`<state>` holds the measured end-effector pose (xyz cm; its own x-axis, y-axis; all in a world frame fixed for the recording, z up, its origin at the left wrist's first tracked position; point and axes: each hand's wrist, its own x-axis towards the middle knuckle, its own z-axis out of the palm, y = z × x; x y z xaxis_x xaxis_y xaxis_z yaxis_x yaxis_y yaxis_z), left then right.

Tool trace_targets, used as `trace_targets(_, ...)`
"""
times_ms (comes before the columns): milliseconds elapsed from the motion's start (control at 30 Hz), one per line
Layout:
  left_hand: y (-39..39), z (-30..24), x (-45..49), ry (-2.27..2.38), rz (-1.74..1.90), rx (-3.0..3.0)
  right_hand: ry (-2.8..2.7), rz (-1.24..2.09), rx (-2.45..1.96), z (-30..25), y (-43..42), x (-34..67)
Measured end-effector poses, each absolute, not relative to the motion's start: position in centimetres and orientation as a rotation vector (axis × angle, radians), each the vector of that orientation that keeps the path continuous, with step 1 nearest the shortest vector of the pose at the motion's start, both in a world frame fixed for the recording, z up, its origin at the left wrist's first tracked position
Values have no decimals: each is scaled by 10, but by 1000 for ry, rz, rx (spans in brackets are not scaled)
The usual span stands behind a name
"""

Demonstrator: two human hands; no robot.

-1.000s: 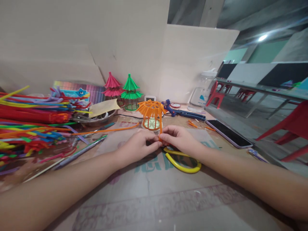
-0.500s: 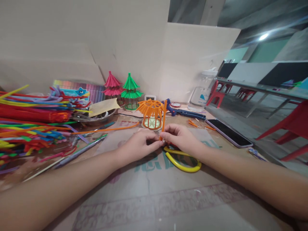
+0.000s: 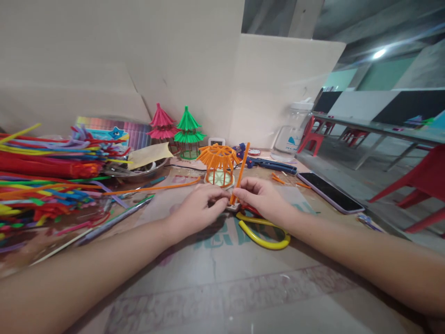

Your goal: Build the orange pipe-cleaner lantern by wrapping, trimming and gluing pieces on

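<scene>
Orange fuzzy strip [image 3: 241, 171] leans, upper end to the right, in your right hand [image 3: 266, 197], whose grip is clamped on its lower part, in front of the orange roofed model [image 3: 218, 157] and slightly to its right. Your left hand [image 3: 196, 208] lies in front of that model and to its left, fingertips near the strip's lower end; I can't quite tell whether that grip touches it. Nearer you than the model, to its right, are yellow-handled scissors [image 3: 278, 247]. Behind the model, to its left, stands a green tiered model [image 3: 188, 134].
</scene>
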<state>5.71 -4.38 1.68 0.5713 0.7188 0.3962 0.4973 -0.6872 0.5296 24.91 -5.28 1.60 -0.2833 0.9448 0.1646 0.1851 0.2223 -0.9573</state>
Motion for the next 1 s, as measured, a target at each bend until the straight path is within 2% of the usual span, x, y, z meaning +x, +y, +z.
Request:
trace_targets(233,-42,18,58,847,783,2471,-1661,1174,-1077,15,-53,248)
trace_targets(633,-45,21,59,952,814,2349,-1633,1284,-947,15,-52,246)
trace_targets(1000,-43,21,59,919,701,2294,-1662,1230,-984,10,-49,248)
